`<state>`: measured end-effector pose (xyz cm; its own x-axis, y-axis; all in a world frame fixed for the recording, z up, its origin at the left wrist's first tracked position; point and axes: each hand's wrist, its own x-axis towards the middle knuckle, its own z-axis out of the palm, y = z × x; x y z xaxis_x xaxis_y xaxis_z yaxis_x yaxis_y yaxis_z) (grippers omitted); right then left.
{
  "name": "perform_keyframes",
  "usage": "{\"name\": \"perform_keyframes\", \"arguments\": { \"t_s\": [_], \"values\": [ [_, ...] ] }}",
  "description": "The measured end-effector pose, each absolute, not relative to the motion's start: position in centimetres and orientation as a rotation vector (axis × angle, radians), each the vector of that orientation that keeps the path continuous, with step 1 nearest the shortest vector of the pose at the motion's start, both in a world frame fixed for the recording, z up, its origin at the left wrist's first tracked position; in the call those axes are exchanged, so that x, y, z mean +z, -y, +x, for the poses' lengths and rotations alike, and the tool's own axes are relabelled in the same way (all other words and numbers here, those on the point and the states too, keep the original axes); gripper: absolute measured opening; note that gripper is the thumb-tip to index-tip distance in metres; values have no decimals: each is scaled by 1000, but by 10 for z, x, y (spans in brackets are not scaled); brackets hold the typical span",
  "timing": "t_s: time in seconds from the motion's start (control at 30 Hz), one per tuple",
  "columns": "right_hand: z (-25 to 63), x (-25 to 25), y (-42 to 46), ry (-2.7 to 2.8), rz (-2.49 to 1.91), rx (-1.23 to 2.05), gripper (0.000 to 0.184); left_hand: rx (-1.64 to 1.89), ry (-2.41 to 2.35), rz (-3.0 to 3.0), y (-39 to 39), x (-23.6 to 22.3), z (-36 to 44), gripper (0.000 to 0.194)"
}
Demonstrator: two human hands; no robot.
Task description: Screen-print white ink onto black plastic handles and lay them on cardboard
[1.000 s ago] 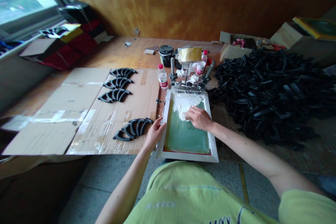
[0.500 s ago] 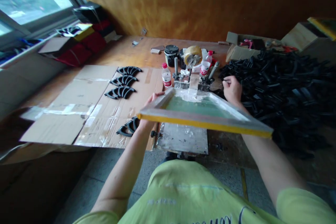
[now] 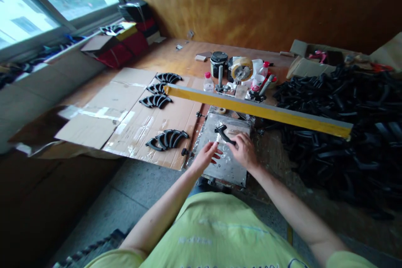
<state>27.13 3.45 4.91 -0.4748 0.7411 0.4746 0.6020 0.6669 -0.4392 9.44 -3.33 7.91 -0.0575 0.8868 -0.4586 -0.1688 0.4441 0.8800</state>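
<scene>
Black curved handle point(image 3: 224, 134), held over the metal plate point(image 3: 230, 169).
Right hand point(image 3: 245, 150) pinched its near end; left hand point(image 3: 206, 157), half-open, was empty just beside. Yellow-edged frame point(image 3: 257, 109) had risen, leaving the plate open to both hands. Leftward lay fanned handles point(image 3: 169, 138); rightward, a black heap point(image 3: 333, 96).

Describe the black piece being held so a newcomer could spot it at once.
Find the grey metal plate in the middle, just below the yellow frame edge in view. Over it is one curved black piece, its near end in the right grip. Unlike the fanned rows and big heap, it alone is held.
</scene>
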Motion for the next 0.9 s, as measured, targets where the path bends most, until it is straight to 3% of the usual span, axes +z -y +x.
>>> {"name": "perform_keyframes", "arguments": {
  "t_s": [0.17, 0.53, 0.9],
  "values": [
    [233, 48, 29, 2191, -782, 167, 10, 1261, -1542, 817, 59, 77, 111, 42],
    [197, 52, 48, 2125, -601, 323, 14, 1319, -1589, 896, 92, 94, 76, 35],
    [101, 50, 41, 2123, -732, 355, 14, 1359, -1480, 861, 76, 88, -21, 33]
  ]
}}
